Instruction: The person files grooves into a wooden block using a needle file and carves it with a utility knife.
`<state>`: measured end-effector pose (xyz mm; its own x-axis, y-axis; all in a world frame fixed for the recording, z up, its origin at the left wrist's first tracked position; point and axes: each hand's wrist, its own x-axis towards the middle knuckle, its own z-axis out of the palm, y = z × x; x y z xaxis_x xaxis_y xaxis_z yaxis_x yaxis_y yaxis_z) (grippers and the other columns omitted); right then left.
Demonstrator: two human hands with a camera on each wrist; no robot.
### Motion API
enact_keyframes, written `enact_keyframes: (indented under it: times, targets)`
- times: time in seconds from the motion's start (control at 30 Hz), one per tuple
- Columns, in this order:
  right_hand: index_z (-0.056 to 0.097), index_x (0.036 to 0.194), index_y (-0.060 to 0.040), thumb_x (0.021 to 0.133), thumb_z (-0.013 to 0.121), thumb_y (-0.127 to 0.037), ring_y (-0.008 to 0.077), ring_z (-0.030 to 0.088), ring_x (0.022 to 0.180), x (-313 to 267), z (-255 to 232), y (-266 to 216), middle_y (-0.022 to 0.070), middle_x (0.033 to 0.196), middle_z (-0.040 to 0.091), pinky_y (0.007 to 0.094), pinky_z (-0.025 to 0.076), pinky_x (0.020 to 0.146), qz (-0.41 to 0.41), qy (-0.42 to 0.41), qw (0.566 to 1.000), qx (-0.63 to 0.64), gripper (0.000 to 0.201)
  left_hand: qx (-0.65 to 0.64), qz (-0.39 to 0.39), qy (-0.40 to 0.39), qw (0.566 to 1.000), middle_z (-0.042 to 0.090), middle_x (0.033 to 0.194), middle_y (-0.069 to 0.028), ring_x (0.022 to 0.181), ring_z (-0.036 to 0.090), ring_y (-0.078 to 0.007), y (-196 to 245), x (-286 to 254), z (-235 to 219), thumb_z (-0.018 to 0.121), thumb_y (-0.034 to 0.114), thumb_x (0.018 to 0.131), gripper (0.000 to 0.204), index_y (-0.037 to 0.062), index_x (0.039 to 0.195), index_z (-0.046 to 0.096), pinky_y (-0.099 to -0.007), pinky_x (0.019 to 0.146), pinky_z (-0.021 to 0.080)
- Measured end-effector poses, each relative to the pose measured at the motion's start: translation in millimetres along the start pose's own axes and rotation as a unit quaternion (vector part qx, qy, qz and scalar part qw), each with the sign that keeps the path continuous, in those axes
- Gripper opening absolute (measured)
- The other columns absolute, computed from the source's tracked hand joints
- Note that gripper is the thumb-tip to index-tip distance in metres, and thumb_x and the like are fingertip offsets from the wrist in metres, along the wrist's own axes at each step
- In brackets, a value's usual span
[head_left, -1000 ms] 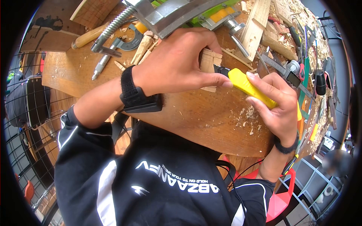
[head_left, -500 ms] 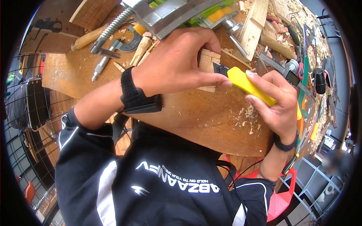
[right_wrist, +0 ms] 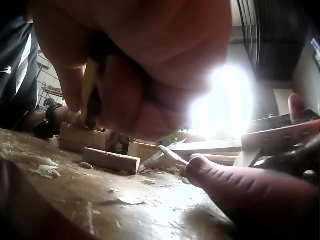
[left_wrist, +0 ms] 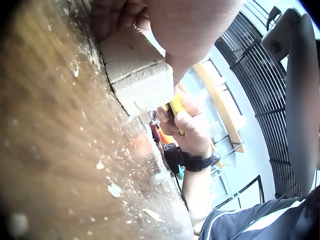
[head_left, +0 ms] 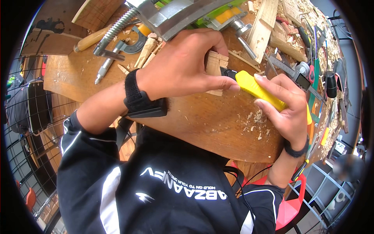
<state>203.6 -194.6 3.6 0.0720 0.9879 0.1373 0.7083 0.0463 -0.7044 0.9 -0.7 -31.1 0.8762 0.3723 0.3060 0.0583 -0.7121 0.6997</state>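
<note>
My left hand (head_left: pixel 194 66) grips a small pale wooden block (head_left: pixel 215 66) and holds it down on the brown workbench (head_left: pixel 210 121), thumb stretched along its near side. My right hand (head_left: pixel 282 105) holds a yellow utility knife (head_left: pixel 255 89), whose black tip touches the block's right face. In the left wrist view the block (left_wrist: pixel 137 75) sits under my left hand (left_wrist: pixel 185 30), and behind it the right hand (left_wrist: pixel 187 127) holds the knife (left_wrist: pixel 175 106). The right wrist view is filled by my right hand (right_wrist: pixel 145 60); the block (right_wrist: pixel 77 136) lies beyond it.
A metal vise (head_left: pixel 171 15) stands just behind the block. A wooden-handled chisel (head_left: pixel 91 38), a micrometer (head_left: pixel 132 43) and wood offcuts (head_left: pixel 267 23) lie at the back. Hand tools (head_left: pixel 311 74) and shavings line the right edge. A red chair (head_left: pixel 288 206) stands below the bench.
The knife tip shifts only slightly against the block's right face. Both hands keep their holds and places.
</note>
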Motion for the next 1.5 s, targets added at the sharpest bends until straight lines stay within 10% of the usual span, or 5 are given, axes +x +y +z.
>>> enact_keyframes:
  times: [0.7, 1.07, 1.5]
  targets:
    - [0.075, 0.126, -0.0084, 0.075, 0.084, -0.002, 0.0176, 0.061, 0.069, -1, -3, -1, 0.0093, 0.083, 0.063, 0.0304, 0.048, 0.064, 0.003, 0.018, 1.0, -0.02, 0.052, 0.016, -0.004, -0.008, 1.0, 0.063, 0.071, -0.002, 0.059, 0.058, -0.0067, 1, 2, -1, 0.095, 0.037, 0.073, 0.05, 0.0029, 0.097, 0.066, -0.0238, 0.053, 0.043]
    - [0.075, 0.124, -0.0041, 0.076, 0.082, -0.002, 0.0167, 0.062, 0.072, -3, -10, 1, 0.0098, 0.082, 0.064, 0.028, 0.048, 0.066, 0.02, 0.0, 1.0, 0.006, 0.049, -0.018, 0.047, -0.072, 0.996, 0.066, 0.111, -0.0123, 0.104, 0.066, -0.03, 2, 2, -6, 0.098, 0.03, 0.057, 0.068, 0.003, 0.111, 0.067, -0.0368, 0.092, 0.052]
    - [0.074, 0.125, -0.0035, 0.077, 0.082, -0.001, 0.0206, 0.066, 0.078, -2, -11, 1, 0.0117, 0.086, 0.065, 0.0297, 0.052, 0.075, 0.004, -0.022, 0.999, 0.03, 0.049, -0.056, 0.063, -0.054, 0.995, 0.068, 0.106, -0.0127, 0.094, 0.069, -0.0272, 0, 4, -5, 0.094, 0.023, 0.06, 0.059, 0.0022, 0.109, 0.068, -0.0346, 0.084, 0.055]
